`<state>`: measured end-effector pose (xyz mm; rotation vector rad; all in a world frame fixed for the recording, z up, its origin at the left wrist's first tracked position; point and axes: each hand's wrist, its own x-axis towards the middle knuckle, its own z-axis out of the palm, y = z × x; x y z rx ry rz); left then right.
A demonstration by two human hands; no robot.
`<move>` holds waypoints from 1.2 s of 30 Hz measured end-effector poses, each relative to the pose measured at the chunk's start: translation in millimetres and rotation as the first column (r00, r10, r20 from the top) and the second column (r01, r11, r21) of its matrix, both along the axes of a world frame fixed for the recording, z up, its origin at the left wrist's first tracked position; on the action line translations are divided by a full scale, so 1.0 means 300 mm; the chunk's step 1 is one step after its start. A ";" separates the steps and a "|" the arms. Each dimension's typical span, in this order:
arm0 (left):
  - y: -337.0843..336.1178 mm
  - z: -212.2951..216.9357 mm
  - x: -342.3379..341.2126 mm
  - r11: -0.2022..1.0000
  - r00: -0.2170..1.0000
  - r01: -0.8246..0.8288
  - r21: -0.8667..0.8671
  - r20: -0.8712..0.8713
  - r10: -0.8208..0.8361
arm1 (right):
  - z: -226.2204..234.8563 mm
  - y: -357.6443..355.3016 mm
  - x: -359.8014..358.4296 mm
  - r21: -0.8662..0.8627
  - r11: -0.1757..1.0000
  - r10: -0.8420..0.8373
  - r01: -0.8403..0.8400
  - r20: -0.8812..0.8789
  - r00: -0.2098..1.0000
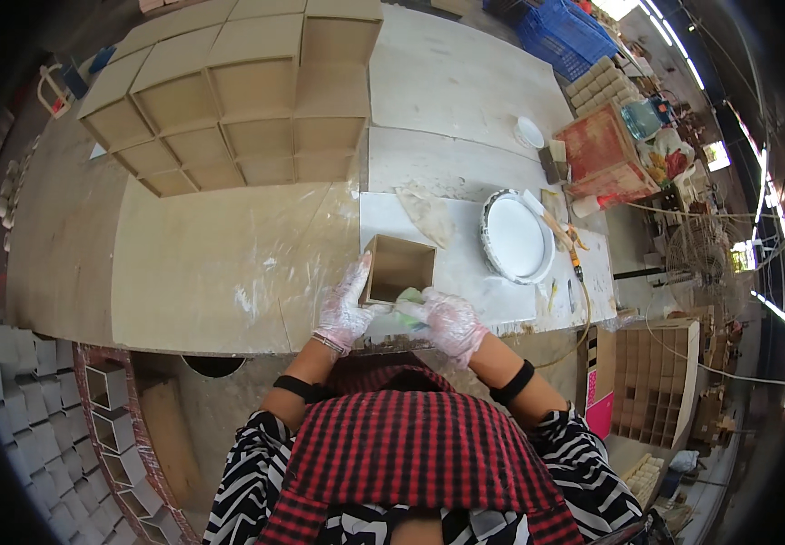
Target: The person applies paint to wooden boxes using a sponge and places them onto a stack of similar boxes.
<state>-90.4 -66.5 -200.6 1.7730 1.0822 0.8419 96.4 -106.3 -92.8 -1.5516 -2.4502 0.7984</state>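
Observation:
A small open-topped brown box (399, 265) sits near the table's front edge. My left hand (347, 304), in a thin whitish glove, grips its left wall, with fingers along the near left corner. My right hand (451, 324), gloved the same way, is closed on a pale green piece (409, 305) that looks like a scrap of sheet or pad. That piece touches the box's near right rim. Its exact kind is hidden by my fingers. The inside of the box is shadowed and shows bare brown walls.
Stacked brown boxes (261, 136) stand at the far left. Right of my hands is a round tub of white paint (519, 238) with a brush (545, 218) across its rim. A stained cloth (424, 216), a white bowl (528, 133) and a blue crate (565, 38) lie beyond.

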 end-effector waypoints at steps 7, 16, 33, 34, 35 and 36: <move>-0.017 0.032 0.008 0.981 0.980 -0.020 0.195 -0.189 0.057 | 0.044 0.063 -0.090 0.118 0.979 0.139 -0.166 0.213 0.967; -0.049 0.155 0.023 0.984 0.780 -0.033 0.174 -0.611 0.135 | 0.028 -0.047 0.241 0.036 0.998 -0.052 0.049 0.087 0.995; -0.197 0.011 0.200 0.838 0.732 0.252 0.484 -0.662 0.161 | -0.038 0.550 -0.023 0.265 0.837 0.409 -0.479 0.279 0.869; -0.197 0.011 0.201 0.832 0.735 0.248 0.496 -0.656 0.171 | -0.067 0.532 -0.026 0.296 0.784 0.491 -0.545 0.242 0.837; -0.190 0.016 0.204 0.824 0.738 0.246 0.510 -0.650 0.181 | -0.101 0.489 -0.044 0.331 0.725 0.568 -0.604 0.208 0.796; -0.184 0.024 0.211 0.846 0.773 0.210 0.490 -0.613 0.164 | -0.133 0.453 -0.059 0.367 0.663 0.639 -0.653 0.177 0.748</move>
